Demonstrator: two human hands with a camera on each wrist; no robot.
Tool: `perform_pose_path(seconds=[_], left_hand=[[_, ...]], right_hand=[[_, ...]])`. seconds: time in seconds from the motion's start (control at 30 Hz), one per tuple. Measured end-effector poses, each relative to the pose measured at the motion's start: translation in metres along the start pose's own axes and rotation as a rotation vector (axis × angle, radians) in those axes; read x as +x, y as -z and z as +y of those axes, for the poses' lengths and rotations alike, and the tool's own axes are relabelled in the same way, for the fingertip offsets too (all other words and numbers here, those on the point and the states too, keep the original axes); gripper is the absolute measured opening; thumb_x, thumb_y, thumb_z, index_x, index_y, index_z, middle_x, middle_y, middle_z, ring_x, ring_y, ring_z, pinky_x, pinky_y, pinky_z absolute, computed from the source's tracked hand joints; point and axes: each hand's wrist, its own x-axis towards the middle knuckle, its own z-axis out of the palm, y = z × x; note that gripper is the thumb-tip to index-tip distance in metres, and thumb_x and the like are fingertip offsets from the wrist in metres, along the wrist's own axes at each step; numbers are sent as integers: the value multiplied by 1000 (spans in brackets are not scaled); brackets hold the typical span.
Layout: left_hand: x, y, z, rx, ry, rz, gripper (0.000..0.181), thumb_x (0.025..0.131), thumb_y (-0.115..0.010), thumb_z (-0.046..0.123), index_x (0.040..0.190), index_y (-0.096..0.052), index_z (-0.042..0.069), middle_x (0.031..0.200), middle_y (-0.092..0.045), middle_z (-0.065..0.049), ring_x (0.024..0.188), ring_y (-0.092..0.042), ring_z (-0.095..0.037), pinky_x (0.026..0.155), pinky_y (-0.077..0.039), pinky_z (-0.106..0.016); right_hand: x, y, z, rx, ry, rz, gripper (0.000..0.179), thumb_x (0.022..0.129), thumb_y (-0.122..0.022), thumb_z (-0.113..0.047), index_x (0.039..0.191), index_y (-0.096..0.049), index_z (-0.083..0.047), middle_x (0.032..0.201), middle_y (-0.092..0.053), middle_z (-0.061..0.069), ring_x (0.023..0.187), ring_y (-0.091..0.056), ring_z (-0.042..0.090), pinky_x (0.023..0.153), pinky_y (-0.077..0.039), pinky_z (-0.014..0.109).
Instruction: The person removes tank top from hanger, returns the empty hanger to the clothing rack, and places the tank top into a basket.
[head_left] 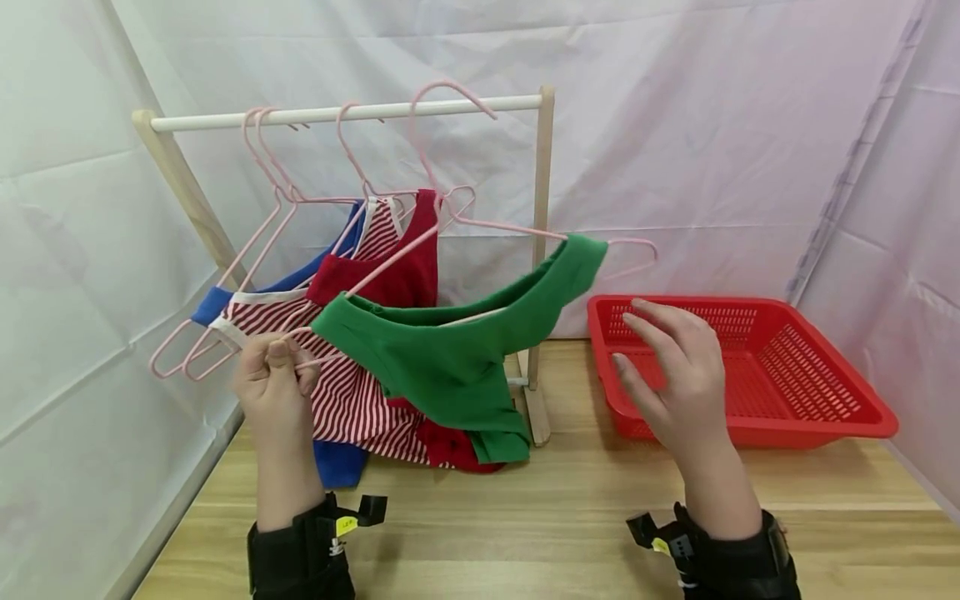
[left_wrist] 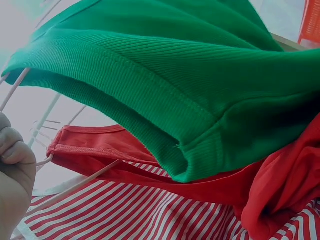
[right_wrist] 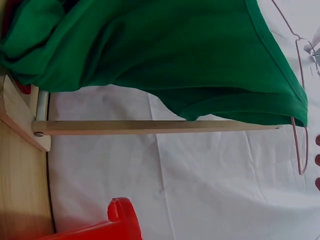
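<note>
A green sleeveless top (head_left: 457, 350) hangs tilted on a pink hanger (head_left: 390, 260), its left shoulder lower than the right. My left hand (head_left: 279, 400) pinches the lower left end of this hanger between thumb and fingers. The hook stands at the white rail (head_left: 345, 114); I cannot tell whether it rests on it. With fingers apart and slightly bent, my right hand (head_left: 678, 375) is in the air in front of the red basket, holding nothing. Behind the green top hang a red top (head_left: 408, 267), a red-and-white striped top (head_left: 337, 408) and a blue garment (head_left: 341, 463) on pink hangers.
A wooden-legged rack (head_left: 543, 208) carries the rail and stands on the wooden table (head_left: 480, 533). At the right sits a red plastic basket (head_left: 817, 429) with perforated walls. White cloth sheeting (head_left: 712, 150) encloses the back and sides.
</note>
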Motion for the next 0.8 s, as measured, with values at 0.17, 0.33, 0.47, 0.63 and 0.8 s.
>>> perform_pose_path(seconds=[0.17, 0.33, 0.47, 0.63, 0.8], left_hand=[[0, 0, -2, 15, 14, -81, 38, 92, -63, 17, 86, -52, -19, 61, -48, -7, 44, -37, -10, 42, -23, -19], [0, -1, -2, 52, 23, -161, 37, 94, -60, 16, 83, -50, -17, 60, -47, -7, 43, -34, -11, 40, -22, -20], [-2, -2, -2, 79, 18, -209, 38, 95, -59, 15, 84, -48, -19, 62, -48, -7, 42, -33, -10, 39, -22, -20], [-1, -4, -3, 86, -1, -239, 37, 95, -57, 15, 83, -49, -19, 64, -47, -7, 43, -33, -10, 40, -22, -20], [-2, -2, -4, 93, 16, -240, 36, 95, -57, 15, 82, -49, -18, 67, -48, -7, 44, -35, -9, 41, -24, -19]], right_hand=[[-3, 0, 2, -46, -77, -3, 57, 95, -55, -49, 122, -62, 1, 131, -56, 20, 117, -50, 40, 104, -31, 51], [-6, 4, 5, -128, -131, -182, 69, 97, -46, -55, 142, -46, -4, 151, -36, 17, 137, -31, 37, 109, -12, 61], [-7, 3, 7, -111, -171, -173, 68, 96, -49, -54, 139, -49, -1, 146, -43, 18, 133, -37, 39, 108, -19, 61], [-9, 3, 8, -81, -197, -112, 58, 96, -55, -49, 125, -63, 1, 121, -62, 18, 107, -56, 37, 91, -42, 43], [-10, 6, 8, -77, -201, -163, 39, 94, -65, -34, 112, -68, 0, 99, -68, 14, 86, -59, 30, 75, -43, 35]])
